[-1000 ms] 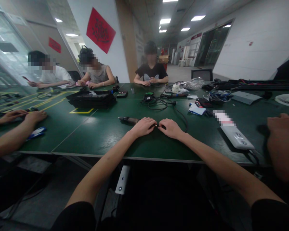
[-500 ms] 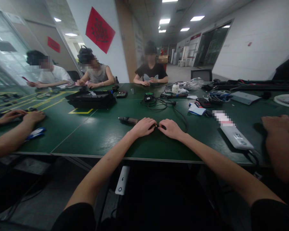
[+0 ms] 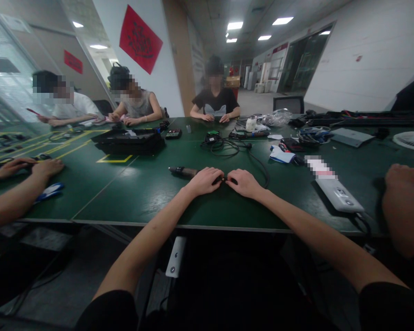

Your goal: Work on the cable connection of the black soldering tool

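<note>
My left hand (image 3: 205, 180) and my right hand (image 3: 244, 183) rest on the green table (image 3: 124, 202), fingertips almost meeting. Between them is a small dark piece with a brass-coloured spot (image 3: 222, 179); its kind is too small to make out. Thumb and fingers of both hands are closed at this piece. Left of my left hand lies a dark, stick-shaped tool with a narrow tip (image 3: 182, 171), its other end hidden by the hand. A black cable (image 3: 262, 168) curves down behind my right hand.
A black tray (image 3: 129, 142) stands at the back left. Cables and a circuit board (image 3: 212, 136) lie ahead. A white power bank-like device (image 3: 341, 193) lies to the right. Other people's arms rest at the left (image 3: 17, 197) and right (image 3: 405, 207); several people sit opposite.
My hands keep nearly the same pose around the small piece. The person opposite has spread their hands apart on the table. The arm at the right has shifted slightly rightward.
</note>
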`<control>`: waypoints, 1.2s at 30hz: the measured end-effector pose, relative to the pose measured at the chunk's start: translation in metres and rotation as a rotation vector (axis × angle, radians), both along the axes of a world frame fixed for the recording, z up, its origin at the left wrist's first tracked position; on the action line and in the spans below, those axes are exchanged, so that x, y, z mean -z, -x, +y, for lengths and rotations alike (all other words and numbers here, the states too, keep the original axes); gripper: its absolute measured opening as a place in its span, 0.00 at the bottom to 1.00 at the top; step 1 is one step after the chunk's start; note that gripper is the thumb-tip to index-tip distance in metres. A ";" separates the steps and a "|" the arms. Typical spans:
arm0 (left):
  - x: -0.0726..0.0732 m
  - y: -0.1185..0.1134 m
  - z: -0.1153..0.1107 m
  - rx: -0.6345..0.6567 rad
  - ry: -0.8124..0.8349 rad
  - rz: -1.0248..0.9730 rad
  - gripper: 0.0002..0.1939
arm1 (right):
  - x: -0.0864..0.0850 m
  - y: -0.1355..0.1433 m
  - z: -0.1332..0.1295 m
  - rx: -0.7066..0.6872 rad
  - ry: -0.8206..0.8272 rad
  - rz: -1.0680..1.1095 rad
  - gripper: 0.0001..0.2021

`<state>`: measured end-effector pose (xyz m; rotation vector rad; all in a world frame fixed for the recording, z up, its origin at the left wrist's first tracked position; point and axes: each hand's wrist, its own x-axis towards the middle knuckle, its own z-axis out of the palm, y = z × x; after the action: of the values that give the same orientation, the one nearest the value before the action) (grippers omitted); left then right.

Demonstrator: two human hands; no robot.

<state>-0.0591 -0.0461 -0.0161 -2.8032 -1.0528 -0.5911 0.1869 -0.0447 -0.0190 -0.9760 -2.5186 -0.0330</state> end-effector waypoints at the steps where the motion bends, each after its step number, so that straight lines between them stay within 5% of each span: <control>1: -0.001 0.000 -0.001 0.005 0.001 0.002 0.10 | 0.000 0.000 0.000 0.002 -0.002 -0.005 0.06; 36: 0.002 0.001 0.000 -0.012 0.000 0.025 0.08 | -0.004 0.005 -0.007 0.078 -0.043 -0.089 0.09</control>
<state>-0.0599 -0.0464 -0.0178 -2.7944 -1.0646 -0.5537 0.1820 -0.0512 -0.0150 -1.0764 -2.5479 -0.1569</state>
